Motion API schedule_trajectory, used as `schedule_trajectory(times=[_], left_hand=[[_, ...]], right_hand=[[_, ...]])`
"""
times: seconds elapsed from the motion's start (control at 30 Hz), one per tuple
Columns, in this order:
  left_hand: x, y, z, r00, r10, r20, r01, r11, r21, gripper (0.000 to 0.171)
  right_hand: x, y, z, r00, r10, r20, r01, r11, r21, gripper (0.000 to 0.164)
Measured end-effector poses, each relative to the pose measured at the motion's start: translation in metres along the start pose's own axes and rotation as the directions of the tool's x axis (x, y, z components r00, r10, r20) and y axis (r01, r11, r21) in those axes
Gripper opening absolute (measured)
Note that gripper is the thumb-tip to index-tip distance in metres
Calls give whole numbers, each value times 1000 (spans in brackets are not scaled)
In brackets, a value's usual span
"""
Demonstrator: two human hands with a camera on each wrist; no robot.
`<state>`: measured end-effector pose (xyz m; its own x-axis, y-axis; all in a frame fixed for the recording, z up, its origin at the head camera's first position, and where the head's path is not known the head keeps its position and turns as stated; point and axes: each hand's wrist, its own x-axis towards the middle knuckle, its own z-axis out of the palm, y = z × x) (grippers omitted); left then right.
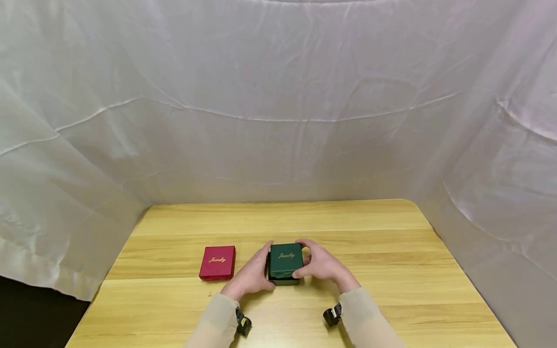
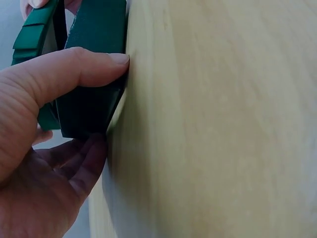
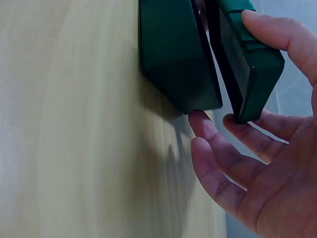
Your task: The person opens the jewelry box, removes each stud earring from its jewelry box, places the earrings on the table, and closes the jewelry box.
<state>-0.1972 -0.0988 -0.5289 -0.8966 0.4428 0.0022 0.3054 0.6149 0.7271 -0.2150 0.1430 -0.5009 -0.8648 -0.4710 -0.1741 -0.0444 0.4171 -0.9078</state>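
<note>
A green jewelry box with gold "Jewelry" lettering stands in front of me, in two parts. Its lid (image 1: 286,260) is raised and tilted over the base (image 1: 285,282), with a gap between them in both wrist views. My left hand (image 1: 252,277) grips the base (image 2: 96,32) from the left, thumb across its front wall and fingers round the side. From the right, my right hand (image 1: 325,264) pinches the lid (image 3: 260,79), its thumb on the ribbon bow (image 3: 242,32) and fingers along the other edges. Two lower fingers of that hand reach the base's corner.
A red jewelry box (image 1: 217,263), closed and also lettered in gold, lies left of my left hand on the wooden table (image 1: 370,241). A tiny dark piece (image 1: 210,294) lies in front of it. White cloth (image 1: 278,96) hangs behind and at both sides.
</note>
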Motion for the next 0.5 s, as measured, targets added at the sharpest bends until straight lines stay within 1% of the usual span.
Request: schedule_trajectory(times=[0.13, 0.3, 0.4, 0.5], left_hand=[[-1, 1, -1, 1000, -17, 8, 17, 1000, 9, 120], [-1, 2, -1, 999, -30, 16, 29, 999, 43, 107], [-1, 2, 0, 999, -35, 10, 35, 998, 54, 100], [-2, 2, 0, 1000, -29, 5, 29, 998, 55, 99]], right_hand=[[-1, 5, -6, 1000, 5, -19, -5, 1000, 1, 100], [-3, 11, -13, 999, 22, -48, -21, 999, 28, 100], [-5, 16, -17, 997, 30, -72, -29, 999, 21, 101], [-5, 21, -22, 993, 51, -110, -51, 999, 4, 102]])
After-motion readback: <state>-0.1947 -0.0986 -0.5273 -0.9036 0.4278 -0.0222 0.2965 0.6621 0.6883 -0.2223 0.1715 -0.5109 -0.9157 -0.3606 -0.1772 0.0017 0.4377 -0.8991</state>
